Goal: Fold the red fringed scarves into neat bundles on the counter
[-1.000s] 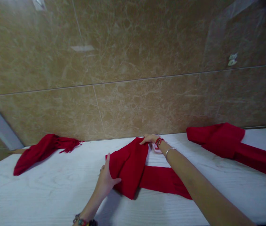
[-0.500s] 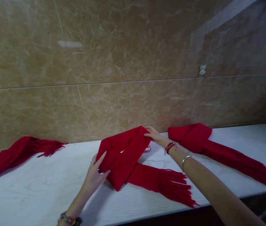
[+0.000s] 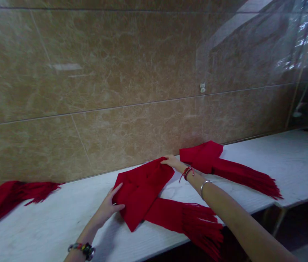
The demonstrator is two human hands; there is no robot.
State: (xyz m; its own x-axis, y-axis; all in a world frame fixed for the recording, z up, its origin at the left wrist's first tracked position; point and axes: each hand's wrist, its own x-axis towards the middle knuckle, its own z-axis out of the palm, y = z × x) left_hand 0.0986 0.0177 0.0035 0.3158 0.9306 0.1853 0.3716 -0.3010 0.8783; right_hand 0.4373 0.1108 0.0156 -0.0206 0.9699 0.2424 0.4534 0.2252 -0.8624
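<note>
A red fringed scarf (image 3: 143,189) lies folded across itself on the white tabletop in front of me, its tasselled end hanging over the front edge at the lower right. My left hand (image 3: 108,206) grips the scarf's left edge, thumb and index finger apart on top and the other fingers partly hidden. At the upper right corner of the fold, my right hand (image 3: 171,162) pinches the cloth between thumb and fingers. The fold looks flat, with its layers close together.
Another folded red scarf (image 3: 201,156) lies to the right against the marbled wall (image 3: 132,65). A third red scarf (image 3: 9,200) rests at the far left. The white table (image 3: 61,214) runs along the wall; its front edge drops to a dark space.
The gap inside the scarf's fold has closed and the cloth has come down flatter. A small item seen beneath it is now covered. My view has turned right; both hands keep hold.
</note>
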